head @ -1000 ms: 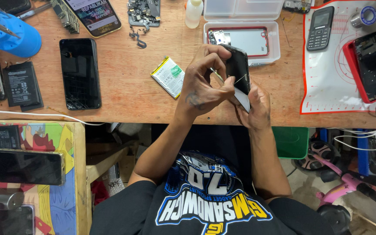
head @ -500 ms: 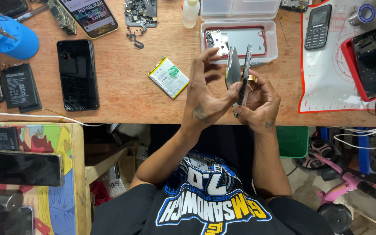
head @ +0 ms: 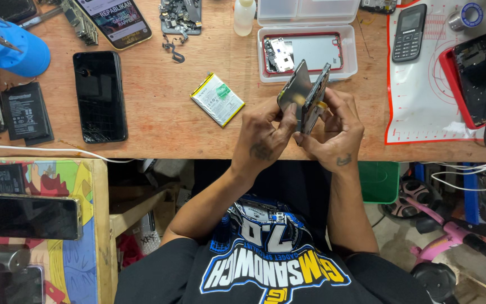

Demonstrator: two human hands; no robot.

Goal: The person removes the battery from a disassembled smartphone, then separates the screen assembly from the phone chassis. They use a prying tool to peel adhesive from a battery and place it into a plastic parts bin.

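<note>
Both my hands hold a partly opened smartphone above the front edge of the wooden workbench (head: 158, 121). My left hand (head: 262, 138) grips the dark screen panel (head: 292, 89), which is swung away from the body. My right hand (head: 333, 129) holds the phone body (head: 315, 98) on its edge. The two parts stand apart at the top and meet near my fingers. A white and green flat battery (head: 217, 99) lies on the bench just left of my left hand.
A clear plastic tray (head: 350, 53) with a red phone frame sits behind my hands. A black phone (head: 99, 95) with cracked glass lies at left, a blue tool holder (head: 15, 50) far left. At right, a white mat (head: 423, 95) carries a keypad phone and a red-cased phone.
The phone has been turned on its edge and the screen panel pulled further away from the body. Both hands have shifted slightly away from me over the bench.
</note>
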